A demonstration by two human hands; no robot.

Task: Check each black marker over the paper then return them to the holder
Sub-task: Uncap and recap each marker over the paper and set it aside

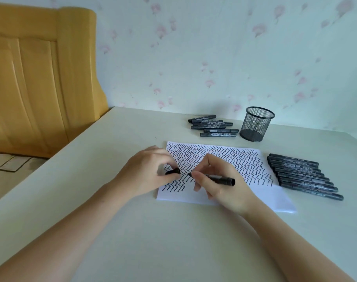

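I had the right hand (218, 181) pinching an uncapped marker (216, 177), its long axis running level from the tip at my fingertips out to the right. The cap (173, 171), pinched in the left hand (147, 169), sat just left of that tip, apart from it. Both hung over the scribbled paper (230, 159). Beyond them lay the mesh holder (256, 124), upright, with marker rows (213, 125) beside it on the pale table (153, 231).
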